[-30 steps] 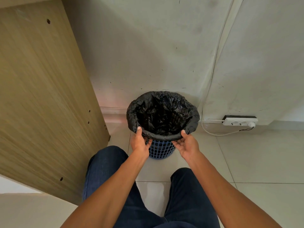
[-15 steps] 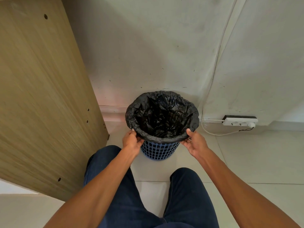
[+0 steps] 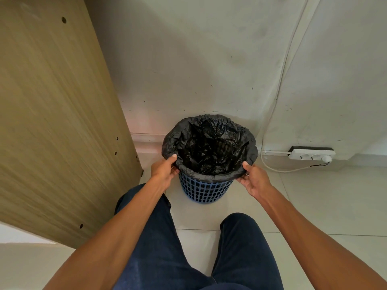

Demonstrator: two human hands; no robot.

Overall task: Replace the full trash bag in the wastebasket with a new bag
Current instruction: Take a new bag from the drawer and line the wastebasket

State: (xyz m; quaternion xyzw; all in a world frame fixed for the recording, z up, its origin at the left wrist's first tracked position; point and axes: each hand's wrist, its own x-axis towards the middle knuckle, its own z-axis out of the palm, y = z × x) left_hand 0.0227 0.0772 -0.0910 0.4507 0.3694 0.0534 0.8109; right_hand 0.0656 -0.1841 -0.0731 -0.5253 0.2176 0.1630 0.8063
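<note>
A small blue lattice wastebasket [image 3: 204,190] stands on the tiled floor against the wall. A black trash bag [image 3: 209,147] lines it, its edge folded over the rim all around. My left hand [image 3: 164,171] pinches the folded bag edge at the rim's left side, thumb on top. My right hand [image 3: 252,177] pinches the bag edge at the rim's right side, thumb on top as well. The bag's inside looks dark and crumpled; nothing else shows in it.
A wooden furniture panel [image 3: 56,122] rises close on the left. A white power strip [image 3: 312,155] lies on the floor by the wall at the right, its cable [image 3: 278,114] running up the wall. My knees in dark trousers [image 3: 159,237] are in front of the basket.
Both hands slid apart along the rim, from the near front edge to its left and right sides, still holding the bag's folded edge.
</note>
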